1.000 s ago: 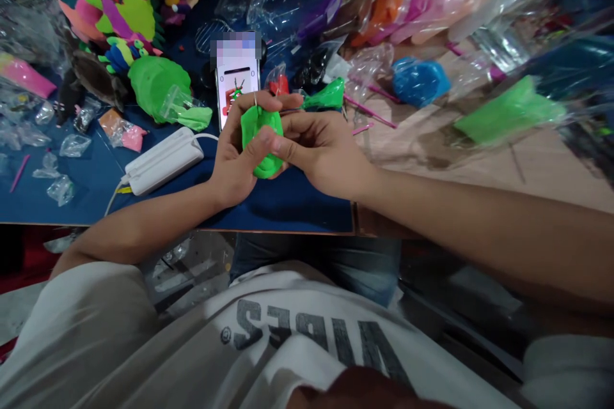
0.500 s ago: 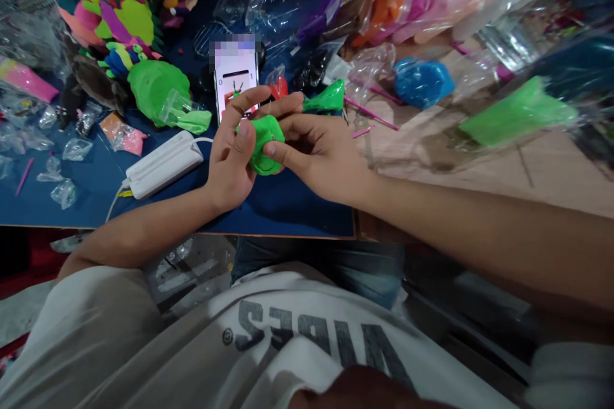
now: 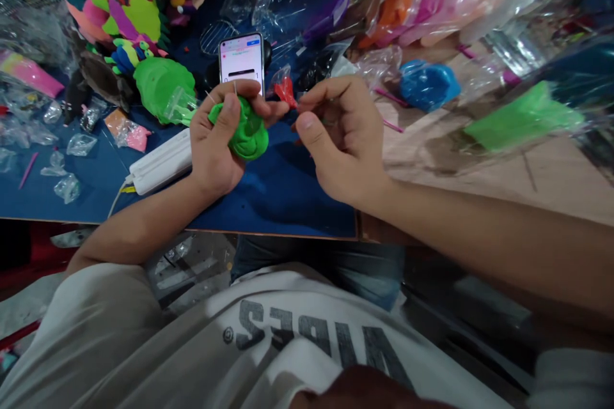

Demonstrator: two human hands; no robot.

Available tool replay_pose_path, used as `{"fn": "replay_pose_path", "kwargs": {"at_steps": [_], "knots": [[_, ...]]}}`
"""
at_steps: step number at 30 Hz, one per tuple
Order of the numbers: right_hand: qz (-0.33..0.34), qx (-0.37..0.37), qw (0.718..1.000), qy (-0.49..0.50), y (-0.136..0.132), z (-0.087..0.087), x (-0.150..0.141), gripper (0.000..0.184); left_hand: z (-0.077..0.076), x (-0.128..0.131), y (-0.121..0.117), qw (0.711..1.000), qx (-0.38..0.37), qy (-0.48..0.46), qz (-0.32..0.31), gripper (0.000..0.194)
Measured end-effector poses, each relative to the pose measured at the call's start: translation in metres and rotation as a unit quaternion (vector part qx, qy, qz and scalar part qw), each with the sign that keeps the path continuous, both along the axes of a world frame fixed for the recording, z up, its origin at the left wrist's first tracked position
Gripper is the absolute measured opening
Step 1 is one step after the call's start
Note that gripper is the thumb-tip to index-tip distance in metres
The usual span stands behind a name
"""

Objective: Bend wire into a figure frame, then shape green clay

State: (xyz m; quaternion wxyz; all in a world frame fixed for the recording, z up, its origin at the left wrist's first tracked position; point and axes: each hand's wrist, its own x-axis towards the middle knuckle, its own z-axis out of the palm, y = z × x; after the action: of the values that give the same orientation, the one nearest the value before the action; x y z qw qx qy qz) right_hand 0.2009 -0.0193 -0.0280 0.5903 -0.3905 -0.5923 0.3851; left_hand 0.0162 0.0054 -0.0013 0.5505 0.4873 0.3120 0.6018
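My left hand (image 3: 215, 144) is closed around a soft bright green clay piece (image 3: 249, 134), which has curved grooves pressed into its surface. A thin pale line, perhaps a thread or wire, shows by the left fingers. To the right, apart from the clay, my right hand (image 3: 343, 140) is raised with thumb and forefinger a little apart, and I see nothing between them. Just beyond those fingertips lies a small clear bag of red clay (image 3: 284, 88). A lit phone (image 3: 242, 57) stands behind my left hand, its lower part covered by the fingers.
A white power-bank-like box (image 3: 160, 163) with a cable lies left of my hands. Beyond it are a green clay lump (image 3: 163, 86) and a colourful clay figure (image 3: 127, 9). Bagged blue clay (image 3: 429, 85) and green clay (image 3: 522, 118) lie right. The table edge (image 3: 273, 234) runs before me.
My right hand has let go of the green clay piece and drawn away to the right. My left hand has shifted slightly left, keeping and tilting the clay.
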Motion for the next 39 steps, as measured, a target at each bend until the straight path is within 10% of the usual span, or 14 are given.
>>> {"fn": "replay_pose_path", "kwargs": {"at_steps": [5, 12, 16, 23, 32, 39], "knots": [[-0.006, 0.030, 0.999, -0.044, 0.002, -0.002, 0.004, 0.043, -0.002, -0.002, 0.006, 0.998, -0.055, -0.006, -0.001, 0.064], [0.062, 0.005, 0.989, -0.136, -0.008, 0.008, 0.004, 0.049, 0.015, 0.005, -0.009, 0.993, -0.108, -0.049, -0.014, 0.048], [0.161, -0.107, 0.981, -0.037, -0.004, 0.007, -0.001, 0.056, 0.019, 0.001, -0.010, 0.990, -0.086, -0.081, -0.083, 0.019], [0.171, -0.190, 0.963, 0.084, 0.001, 0.006, -0.008, 0.058, 0.000, -0.002, -0.005, 0.998, -0.028, 0.004, -0.053, 0.046], [0.032, -0.015, 0.998, -0.057, -0.002, 0.007, 0.001, 0.044, 0.013, 0.004, -0.014, 0.996, -0.041, -0.016, -0.081, 0.036], [0.128, 0.029, 0.988, -0.085, -0.008, -0.015, -0.002, 0.068, 0.006, -0.001, -0.008, 0.999, 0.003, -0.006, -0.040, 0.022]]}}
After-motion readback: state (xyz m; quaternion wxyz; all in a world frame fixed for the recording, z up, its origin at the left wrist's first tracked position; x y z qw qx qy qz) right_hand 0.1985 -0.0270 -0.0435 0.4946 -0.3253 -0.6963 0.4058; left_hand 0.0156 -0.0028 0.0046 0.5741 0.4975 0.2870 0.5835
